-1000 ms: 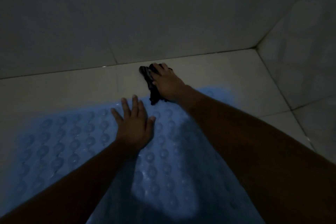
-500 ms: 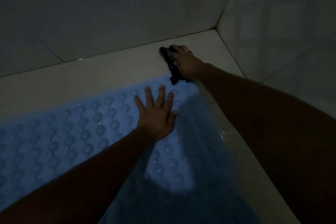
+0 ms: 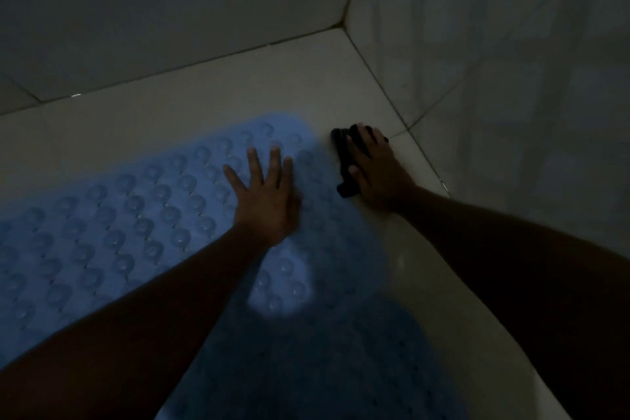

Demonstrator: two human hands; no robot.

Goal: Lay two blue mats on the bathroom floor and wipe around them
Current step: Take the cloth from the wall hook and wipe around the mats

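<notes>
A light blue mat (image 3: 112,215) with rows of round suction bumps lies on the pale tiled floor (image 3: 211,89), reaching from the left edge to near the corner. My left hand (image 3: 266,194) rests flat on it, fingers spread, holding nothing. Just off the mat's right end, my right hand (image 3: 378,174) presses a dark cloth (image 3: 344,160) onto the floor. A darker blue area (image 3: 324,368) at the bottom may be a second mat; it is too dim to tell.
Two tiled walls meet in a corner (image 3: 342,24) at the upper right. The right wall (image 3: 511,95) stands close beside my right hand. A strip of bare floor (image 3: 429,283) runs between mat and right wall. The light is dim.
My right hand has slid the cloth from the mat's far edge around its end to the right side, nearer me. The camera has turned towards the corner. My left hand stays flat on the mat.
</notes>
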